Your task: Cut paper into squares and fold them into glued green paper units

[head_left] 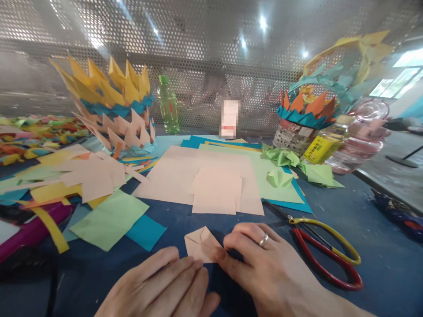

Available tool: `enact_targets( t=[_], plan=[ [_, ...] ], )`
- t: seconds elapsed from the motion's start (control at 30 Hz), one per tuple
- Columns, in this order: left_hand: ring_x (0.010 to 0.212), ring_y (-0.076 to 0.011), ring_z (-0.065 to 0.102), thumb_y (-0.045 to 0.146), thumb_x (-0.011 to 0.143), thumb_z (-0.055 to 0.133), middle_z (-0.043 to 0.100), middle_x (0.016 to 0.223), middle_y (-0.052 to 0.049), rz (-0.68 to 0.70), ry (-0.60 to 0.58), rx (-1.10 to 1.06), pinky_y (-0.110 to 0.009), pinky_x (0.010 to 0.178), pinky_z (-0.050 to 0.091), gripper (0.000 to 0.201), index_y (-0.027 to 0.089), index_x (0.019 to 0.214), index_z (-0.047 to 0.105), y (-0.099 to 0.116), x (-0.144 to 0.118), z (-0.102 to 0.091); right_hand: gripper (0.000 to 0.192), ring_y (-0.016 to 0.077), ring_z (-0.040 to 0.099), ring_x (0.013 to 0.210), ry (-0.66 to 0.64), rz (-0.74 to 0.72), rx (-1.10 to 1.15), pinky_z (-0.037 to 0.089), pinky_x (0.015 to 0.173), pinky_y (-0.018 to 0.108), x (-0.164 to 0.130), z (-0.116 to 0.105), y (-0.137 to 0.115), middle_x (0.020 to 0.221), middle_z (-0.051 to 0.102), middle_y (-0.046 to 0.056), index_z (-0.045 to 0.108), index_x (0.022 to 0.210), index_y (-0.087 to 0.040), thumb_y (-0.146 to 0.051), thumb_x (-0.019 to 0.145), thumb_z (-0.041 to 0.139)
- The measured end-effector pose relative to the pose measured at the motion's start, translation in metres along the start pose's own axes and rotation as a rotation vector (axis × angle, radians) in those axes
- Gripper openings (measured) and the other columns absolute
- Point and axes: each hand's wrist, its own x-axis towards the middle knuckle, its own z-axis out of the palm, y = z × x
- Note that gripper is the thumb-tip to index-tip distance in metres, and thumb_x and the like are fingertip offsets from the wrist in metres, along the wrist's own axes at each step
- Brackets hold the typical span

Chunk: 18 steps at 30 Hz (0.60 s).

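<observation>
Watched remotely through the head view, I have a pale pink paper [200, 245] on the near counter [178, 216], between both hands. I judge it partway folded: creases and flaps show. The right hand [259, 259] pinches its right side; the left hand [161, 286] lays fingers at the near edge, though whether they grip I cannot tell. Beyond, pink squares [216, 193] lie flat, unfolded; spiked rings stand assembled far left [117, 77] and far right.

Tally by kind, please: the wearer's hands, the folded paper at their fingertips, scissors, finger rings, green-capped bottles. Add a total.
Left hand and right hand: 2
Folded paper: 1
Scissors: 1
Ring: 1
Green-capped bottle: 1
Total: 6
</observation>
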Motion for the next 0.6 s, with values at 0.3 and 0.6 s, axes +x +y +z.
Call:
enact_targets(
  t=[0.3,0.6],
  plan=[
    [0.104,-0.0208,0.068,0.038,0.096,0.043,0.070,0.118,-0.009,-0.007,-0.117,-0.036,-0.030,0.096,0.053,0.038,0.014,0.121,0.059,-0.002,0.011,0.004,0.021,0.0200,0.054,0.091,-0.014,-0.005,0.028,0.047,0.074,0.033,-0.001,0.001,0.000,0.087,0.065,0.006,0.067,0.097,-0.017,-0.017,0.092,0.046],
    [0.106,-0.0199,0.067,0.040,0.097,0.040,0.072,0.113,-0.010,-0.010,-0.128,-0.006,-0.029,0.098,0.050,0.039,0.014,0.118,0.059,0.001,0.008,0.006,0.030,0.0170,0.052,0.086,0.041,-0.025,0.018,0.047,0.072,0.032,-0.003,-0.009,-0.003,0.075,0.063,0.003,0.065,0.067,-0.017,-0.009,0.090,0.047]
  ],
)
